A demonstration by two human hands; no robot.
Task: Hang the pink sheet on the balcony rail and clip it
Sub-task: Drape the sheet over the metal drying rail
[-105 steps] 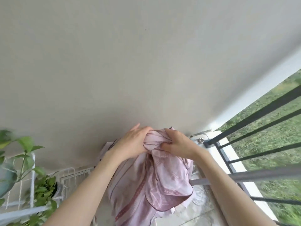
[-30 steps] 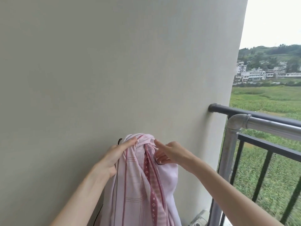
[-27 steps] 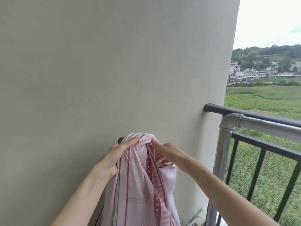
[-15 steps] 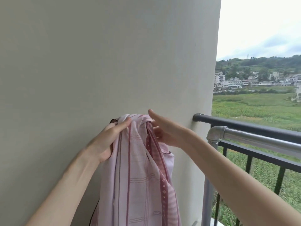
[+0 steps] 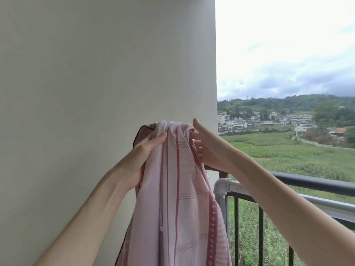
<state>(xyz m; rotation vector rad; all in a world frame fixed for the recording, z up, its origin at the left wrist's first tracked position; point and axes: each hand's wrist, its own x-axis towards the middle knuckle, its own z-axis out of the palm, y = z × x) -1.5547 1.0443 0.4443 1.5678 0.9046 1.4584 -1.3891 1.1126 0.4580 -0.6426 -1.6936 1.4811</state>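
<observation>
The pink sheet (image 5: 176,189) hangs bunched in the air in front of a pale wall (image 5: 96,73), gathered at its top and trailing straight down out of the bottom of the view, so its long axis is vertical. It is thin, soft woven cloth, pale pink with darker rose stripes running lengthwise, 1 patterned band of small diamonds and a dark piped hem showing at the upper left corner.

The left hand (image 5: 142,162) grips the bunched top from the wall side, its fingers (image 5: 157,138) curled closed into the folds. The right hand (image 5: 209,148) holds the same bundle from the rail side: its lower fingers are tucked into the cloth, while the thumb stands up straight and free above it.

The balcony rail (image 5: 311,183) lies to the right of the sheet and lower than both hands, running away to the right as 2 horizontal tubes, a dark painted top bar and a bare grey metal pipe (image 5: 326,205) with an elbow joint just beside the cloth. Dark vertical bars stand below. The right hand is the nearer to it. The sheet touches neither tube yet; hanging it should mean carrying the bundle rightward and spreading it sideways along the bar. No clip is in view.
</observation>
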